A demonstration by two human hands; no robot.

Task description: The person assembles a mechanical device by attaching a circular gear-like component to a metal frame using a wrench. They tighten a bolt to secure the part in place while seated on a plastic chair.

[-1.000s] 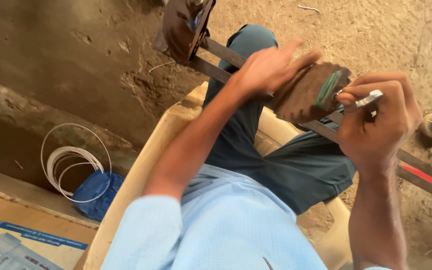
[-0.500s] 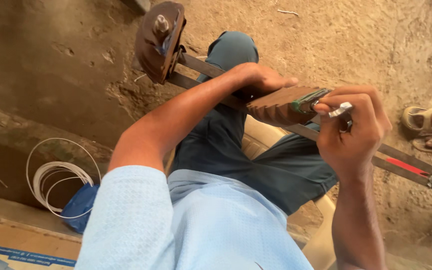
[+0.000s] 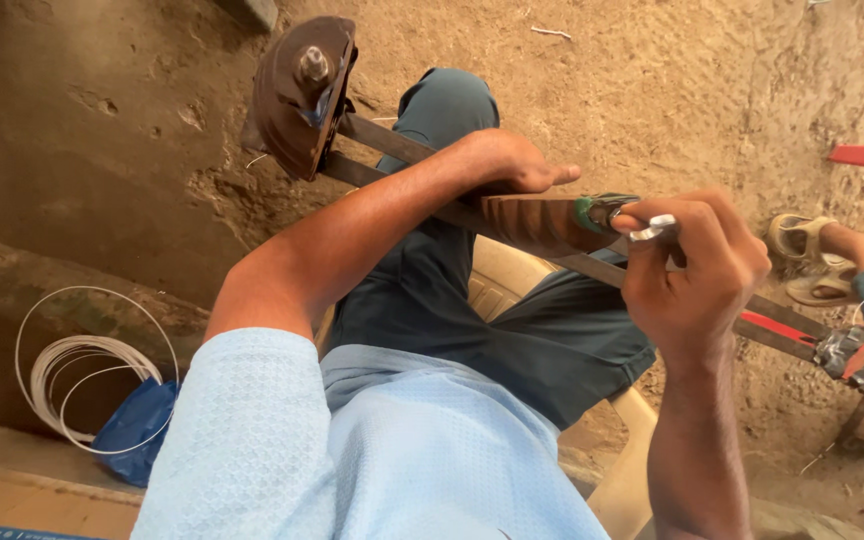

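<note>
I sit on a beige plastic chair (image 3: 500, 282) with a long frame of two flat metal bars (image 3: 380, 150) across my lap. On it rests a brown, copper-coloured wound coil (image 3: 532, 220) with a green-taped end (image 3: 584, 212). My left hand (image 3: 512, 165) lies over the top of the coil and presses on it. At the coil's taped end, my right hand (image 3: 697, 265) pinches a small silvery metal tool (image 3: 652, 228) between thumb and fingers.
A rusty round disc with a bolt (image 3: 297, 95) caps the far end of the bars. Lower left lie a loop of white wire (image 3: 82, 365) and a blue bag (image 3: 137, 430). Another person's sandalled feet (image 3: 812, 260) stand at right on the dirt floor.
The coil has turned from showing its broad face to lying edge-on. My left hand slid from its top face to its far side. My right hand stays at the taped end.
</note>
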